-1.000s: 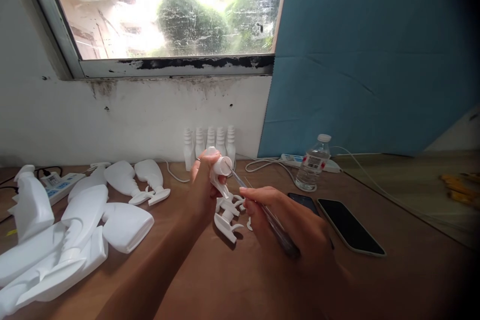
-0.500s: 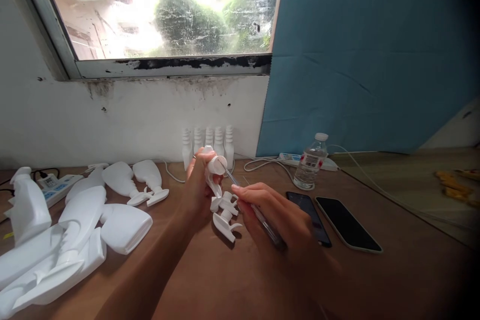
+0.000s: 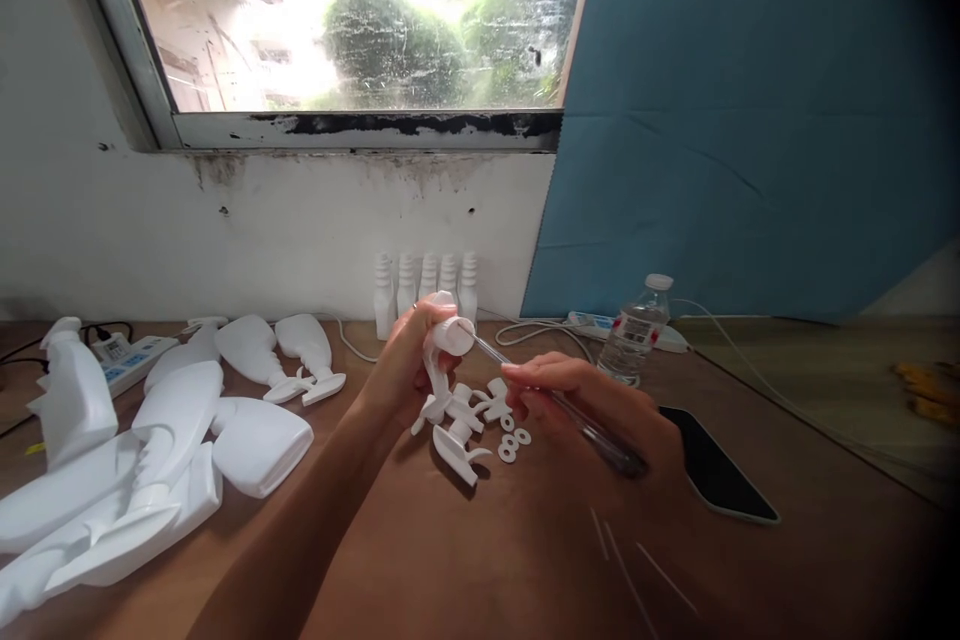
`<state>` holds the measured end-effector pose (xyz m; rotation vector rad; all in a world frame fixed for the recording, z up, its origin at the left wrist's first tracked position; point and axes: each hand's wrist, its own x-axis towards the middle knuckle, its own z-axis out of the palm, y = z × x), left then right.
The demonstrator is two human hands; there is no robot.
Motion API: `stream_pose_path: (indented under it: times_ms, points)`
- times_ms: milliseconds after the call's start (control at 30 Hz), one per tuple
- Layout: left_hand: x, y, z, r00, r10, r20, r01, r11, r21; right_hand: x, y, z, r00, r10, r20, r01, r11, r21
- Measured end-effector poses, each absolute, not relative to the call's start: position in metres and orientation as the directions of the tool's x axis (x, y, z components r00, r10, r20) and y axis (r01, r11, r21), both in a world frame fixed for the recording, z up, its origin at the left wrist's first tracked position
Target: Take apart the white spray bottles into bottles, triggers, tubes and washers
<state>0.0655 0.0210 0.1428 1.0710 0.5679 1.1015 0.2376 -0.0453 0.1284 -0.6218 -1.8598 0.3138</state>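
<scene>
My left hand (image 3: 409,360) is closed around a white trigger spray head (image 3: 454,336), its round collar turned toward my right side. A slim tool with a thin metal shaft and a clear handle (image 3: 592,430) lies in the closed fingers of my right hand (image 3: 600,400). The shaft's tip is at the collar's opening; how deep it sits I cannot tell. Below my left hand, more white trigger spray heads (image 3: 455,455) lie on the brown table. Several small white ring washers (image 3: 508,448) lie beside them, close to my right fingers.
White spray bottles (image 3: 262,445) are heaped at the left, near a power strip (image 3: 139,360). Small white bottles (image 3: 384,295) stand against the wall. A clear water bottle (image 3: 636,335) and a phone (image 3: 727,470) are at the right. Thin tubes (image 3: 664,575) lie near the front.
My view has shifted slightly, so things sit differently in it. My right hand has drawn back to the right, uncovering the washers and covering one phone. Both hands keep their holds.
</scene>
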Motion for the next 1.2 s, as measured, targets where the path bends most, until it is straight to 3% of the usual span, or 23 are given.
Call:
stream_pose_path:
  times_ms: [300, 400, 533, 933, 1200]
  points:
    - [0.071, 0.02, 0.14, 0.447, 0.891, 0.081, -0.442, 0.142, 0.886, 0.244, -0.029, 0.124, -0.389, 0.185, 0.903, 0.274, 0.958, -0.078]
    - [0.076, 0.018, 0.138, 0.482, 0.875, 0.047, -0.448, 0.2, 0.872, 0.245, -0.03, 0.125, -0.428, 0.13, 0.894, 0.314, 0.949, 0.012]
    - [0.08, 0.015, 0.137, 0.521, 0.853, 0.026, -0.446, 0.246, 0.861, 0.246, -0.034, 0.124, -0.42, 0.155, 0.894, 0.332, 0.943, -0.008]
    - [0.084, 0.012, 0.134, 0.588, 0.809, -0.028, -0.382, 0.308, 0.871, 0.254, -0.036, 0.126, -0.462, 0.056, 0.885, 0.307, 0.946, 0.1]
    - [0.078, 0.017, 0.137, 0.662, 0.737, -0.139, -0.213, 0.363, 0.907, 0.256, -0.048, 0.136, -0.46, 0.216, 0.861, 0.329, 0.942, -0.06]
